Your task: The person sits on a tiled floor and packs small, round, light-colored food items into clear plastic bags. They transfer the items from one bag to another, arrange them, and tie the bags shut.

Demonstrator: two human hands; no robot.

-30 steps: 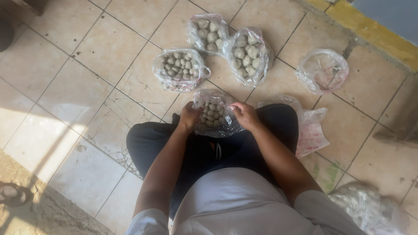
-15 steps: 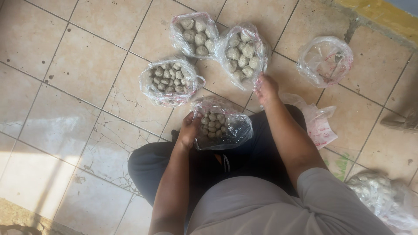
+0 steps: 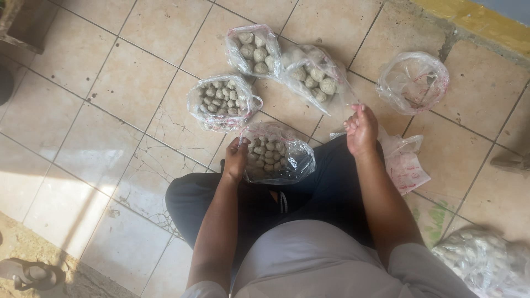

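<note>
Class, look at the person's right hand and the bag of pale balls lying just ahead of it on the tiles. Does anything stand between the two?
Nothing visible does. The right hand hangs over the knee, its fingertips at the trailing plastic edge of the bag of pale balls. Only bare tiled floor lies between them. The left hand holds a separate bag of small balls on the lap.

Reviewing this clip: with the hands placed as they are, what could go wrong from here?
1. The left hand alone grips the open bag of grey balls on the lap; it could tip and spill onto the tiled floor.
2. The right hand pinches the thin edge of the right-hand floor bag; a pull might tear it or tip its larger balls out.
</note>
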